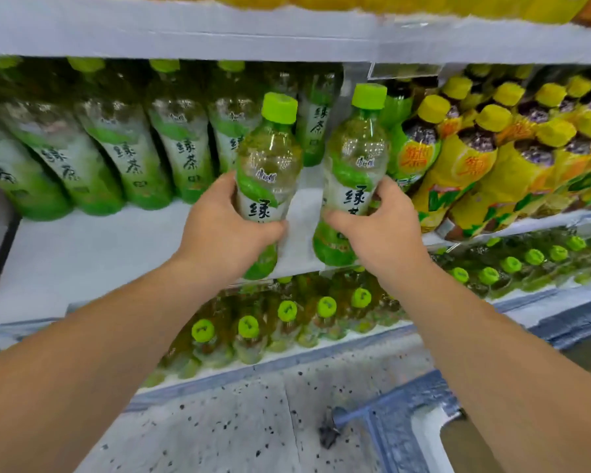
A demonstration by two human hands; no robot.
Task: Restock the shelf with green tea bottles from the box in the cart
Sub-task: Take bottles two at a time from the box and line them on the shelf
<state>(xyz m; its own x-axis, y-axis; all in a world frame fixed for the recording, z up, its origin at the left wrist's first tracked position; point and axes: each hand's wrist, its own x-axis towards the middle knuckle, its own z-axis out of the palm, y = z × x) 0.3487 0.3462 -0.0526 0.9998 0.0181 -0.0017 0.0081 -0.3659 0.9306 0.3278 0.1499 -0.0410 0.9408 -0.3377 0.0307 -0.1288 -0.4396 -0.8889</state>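
My left hand grips an upright green tea bottle round its lower label. Beside it, my right hand grips a second green tea bottle the same way. Both bottles have light green caps and are held at the front edge of the white shelf, in front of a gap in the row. Several green tea bottles stand at the back of that shelf to the left. The box is not in view.
Yellow-capped iced tea bottles fill the shelf to the right of the gap. A lower shelf holds rows of green-capped bottles. The blue cart frame shows at the bottom right over a speckled floor.
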